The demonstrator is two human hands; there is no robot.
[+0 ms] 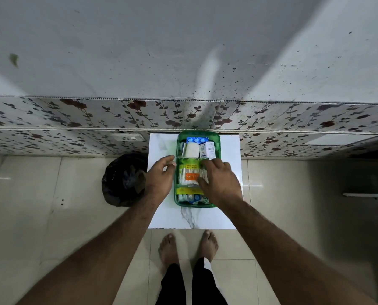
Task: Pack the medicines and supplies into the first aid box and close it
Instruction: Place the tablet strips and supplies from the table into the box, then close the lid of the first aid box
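A green first aid box [179, 134] stands open on a small white marble table [161, 146]. Its far compartment holds blue blister packs [195, 140] and small white medicine cartons [210, 149]. In the middle compartment lies a pack of cotton swabs [189, 173] with an orange label. More blister strips [188, 198] fill the near compartment. My right hand [218, 183] rests palm down over the swabs and the box's right side, fingers spread. Beside the box's left wall hovers my left hand [160, 177], fingers loosely apart, holding nothing. No lid is visible.
A black rubbish bag [122, 179] sits on the tiled floor left of the table. A floral-patterned wall ledge [73, 115] runs behind the table, with a wall socket [129, 137] below it. My bare feet [188, 245] stand at the table's near edge.
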